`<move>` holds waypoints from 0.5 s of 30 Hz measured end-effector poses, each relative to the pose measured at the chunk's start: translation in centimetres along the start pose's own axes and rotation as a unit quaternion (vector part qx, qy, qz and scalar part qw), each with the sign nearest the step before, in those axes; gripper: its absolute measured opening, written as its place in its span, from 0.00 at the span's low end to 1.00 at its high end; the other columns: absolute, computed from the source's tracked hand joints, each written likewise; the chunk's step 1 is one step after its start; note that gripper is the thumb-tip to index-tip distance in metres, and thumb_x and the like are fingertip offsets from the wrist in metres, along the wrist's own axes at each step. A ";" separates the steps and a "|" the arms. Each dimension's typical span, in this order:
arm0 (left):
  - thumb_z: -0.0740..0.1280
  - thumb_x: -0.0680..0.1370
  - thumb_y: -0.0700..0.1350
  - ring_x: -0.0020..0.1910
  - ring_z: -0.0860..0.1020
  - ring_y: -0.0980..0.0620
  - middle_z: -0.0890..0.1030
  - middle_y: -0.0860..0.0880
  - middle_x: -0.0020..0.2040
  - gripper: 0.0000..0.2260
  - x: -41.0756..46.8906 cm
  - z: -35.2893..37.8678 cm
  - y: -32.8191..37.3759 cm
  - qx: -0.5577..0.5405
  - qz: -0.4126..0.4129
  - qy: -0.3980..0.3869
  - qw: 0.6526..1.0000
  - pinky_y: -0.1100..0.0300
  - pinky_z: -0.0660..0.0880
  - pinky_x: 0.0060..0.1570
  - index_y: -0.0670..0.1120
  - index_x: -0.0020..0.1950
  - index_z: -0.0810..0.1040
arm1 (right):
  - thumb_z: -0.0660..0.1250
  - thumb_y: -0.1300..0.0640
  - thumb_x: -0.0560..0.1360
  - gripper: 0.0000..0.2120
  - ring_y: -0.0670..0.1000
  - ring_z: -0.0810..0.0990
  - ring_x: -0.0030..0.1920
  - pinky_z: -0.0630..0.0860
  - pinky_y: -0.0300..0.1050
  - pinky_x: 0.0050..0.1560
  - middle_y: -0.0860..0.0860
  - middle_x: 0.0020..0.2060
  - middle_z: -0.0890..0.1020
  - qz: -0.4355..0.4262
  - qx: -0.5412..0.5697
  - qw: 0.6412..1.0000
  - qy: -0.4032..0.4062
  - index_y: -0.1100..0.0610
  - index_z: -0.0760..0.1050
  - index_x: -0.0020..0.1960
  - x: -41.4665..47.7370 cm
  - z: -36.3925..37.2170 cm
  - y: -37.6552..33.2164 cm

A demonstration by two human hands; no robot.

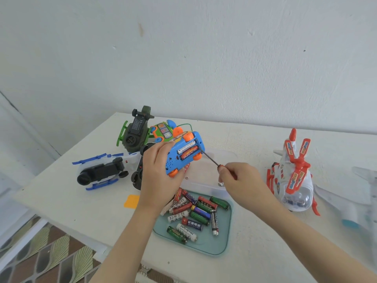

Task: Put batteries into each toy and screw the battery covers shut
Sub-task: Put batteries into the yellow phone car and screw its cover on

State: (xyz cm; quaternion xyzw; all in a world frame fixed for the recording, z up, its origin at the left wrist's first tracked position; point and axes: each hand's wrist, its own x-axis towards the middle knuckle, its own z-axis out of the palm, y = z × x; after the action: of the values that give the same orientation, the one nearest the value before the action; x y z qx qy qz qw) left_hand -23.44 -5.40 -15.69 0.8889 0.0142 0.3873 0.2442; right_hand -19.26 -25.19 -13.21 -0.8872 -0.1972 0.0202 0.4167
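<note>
My left hand [158,170] grips a blue toy car with orange wheels [184,153], underside up above the table. Its battery bay is uncovered and two batteries lie in it. My right hand [237,178] pinches a thin screwdriver [211,160] whose tip touches the car's right end beside the bay. Below both hands, a teal tray [222,240] holds several loose batteries [193,213]. A clear plastic lid or box [206,176] lies behind the tray, under the car.
A green toy helicopter [136,129] lies belly-up at the back, a colourful toy phone [163,130] beside it. A white-and-blue helicopter [102,170] lies on the left. A white-and-orange helicopter [293,176] stands on the right, a pale toy plane [355,207] beyond it. A yellow sticker [131,201] is on the table.
</note>
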 end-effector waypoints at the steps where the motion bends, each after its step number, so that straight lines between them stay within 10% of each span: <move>1: 0.76 0.69 0.42 0.63 0.69 0.49 0.73 0.43 0.60 0.26 0.2 -0.1 -0.2 -0.006 0.004 -0.005 1.000 0.56 0.73 0.61 0.39 0.65 0.75 | 0.58 0.53 0.80 0.20 0.46 0.62 0.24 0.61 0.39 0.27 0.52 0.24 0.67 -0.005 0.000 1.000 0.002 0.68 0.75 0.40 0.0 0.0 0.0; 15: 0.75 0.66 0.32 0.57 0.72 0.42 0.73 0.44 0.59 0.24 0.9 0.6 -1.8 0.072 0.091 -0.002 0.993 0.50 0.71 0.62 0.37 0.61 0.76 | 0.59 0.53 0.79 0.21 0.46 0.61 0.25 0.58 0.37 0.26 0.49 0.23 0.65 -0.010 -0.040 0.999 -0.019 0.57 0.63 0.29 -1.3 -0.4 1.3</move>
State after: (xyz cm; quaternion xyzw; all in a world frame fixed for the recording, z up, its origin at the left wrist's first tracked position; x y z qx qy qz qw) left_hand -22.07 -3.84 -16.21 0.9025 -0.0390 0.4043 0.1433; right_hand -19.98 -26.73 -14.12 -0.9006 -0.2147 0.0255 0.3770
